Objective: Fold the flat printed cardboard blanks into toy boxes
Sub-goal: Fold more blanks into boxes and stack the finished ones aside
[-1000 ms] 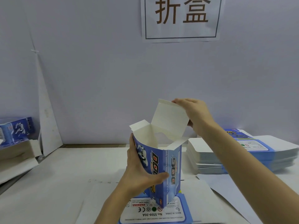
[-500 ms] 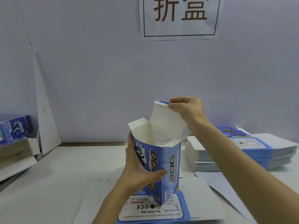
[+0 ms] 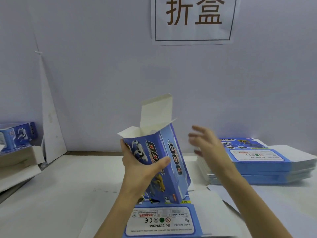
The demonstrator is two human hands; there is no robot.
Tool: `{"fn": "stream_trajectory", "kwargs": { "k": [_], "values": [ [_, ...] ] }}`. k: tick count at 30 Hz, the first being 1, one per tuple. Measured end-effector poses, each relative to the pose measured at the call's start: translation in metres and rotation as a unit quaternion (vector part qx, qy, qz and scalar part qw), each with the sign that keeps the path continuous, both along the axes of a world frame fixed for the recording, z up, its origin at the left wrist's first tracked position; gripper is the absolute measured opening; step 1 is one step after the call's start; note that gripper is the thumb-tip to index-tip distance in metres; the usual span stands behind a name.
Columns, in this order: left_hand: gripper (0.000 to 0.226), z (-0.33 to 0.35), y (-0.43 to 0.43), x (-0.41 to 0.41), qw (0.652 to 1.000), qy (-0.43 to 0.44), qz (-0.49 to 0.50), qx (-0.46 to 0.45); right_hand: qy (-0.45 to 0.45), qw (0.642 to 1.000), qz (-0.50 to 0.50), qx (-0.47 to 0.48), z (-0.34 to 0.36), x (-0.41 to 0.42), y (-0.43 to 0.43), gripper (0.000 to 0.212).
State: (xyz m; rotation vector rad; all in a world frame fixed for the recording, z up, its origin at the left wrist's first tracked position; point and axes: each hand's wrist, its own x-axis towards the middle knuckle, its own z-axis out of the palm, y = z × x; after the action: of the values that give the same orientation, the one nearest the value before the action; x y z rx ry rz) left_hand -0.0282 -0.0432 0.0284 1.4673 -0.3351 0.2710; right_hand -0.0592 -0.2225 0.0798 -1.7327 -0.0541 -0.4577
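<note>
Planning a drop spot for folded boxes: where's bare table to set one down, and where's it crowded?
Free: the table front left, between the cardboard pile, the wall and the left hand. Also a narrow strip behind the box. Crowded: flat blank below the box at front centre; stack of blanks at right, behind the right hand.

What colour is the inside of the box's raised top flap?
Plain off-white, unprinted, on the top flap of the box; head view shows it best.
</note>
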Motion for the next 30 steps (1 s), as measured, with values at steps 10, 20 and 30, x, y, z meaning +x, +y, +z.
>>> {"fn": "stream_trajectory", "kwargs": {
  "k": [10,20,30],
  "values": [
    [0.069,0.021,-0.006,-0.018,0.998,-0.023,0.005,0.05,0.034,0.994,0.1,0.002,-0.029,-0.023,-0.002,0.091],
    [0.056,0.021,0.002,-0.015,0.997,0.026,-0.057,0.044,0.002,0.99,0.135,0.043,-0.023,-0.028,-0.011,0.073],
    [0.056,0.019,-0.005,-0.019,0.997,-0.009,-0.049,0.062,-0.009,0.992,0.125,0.023,-0.014,-0.035,-0.015,0.073]
  ]
}}
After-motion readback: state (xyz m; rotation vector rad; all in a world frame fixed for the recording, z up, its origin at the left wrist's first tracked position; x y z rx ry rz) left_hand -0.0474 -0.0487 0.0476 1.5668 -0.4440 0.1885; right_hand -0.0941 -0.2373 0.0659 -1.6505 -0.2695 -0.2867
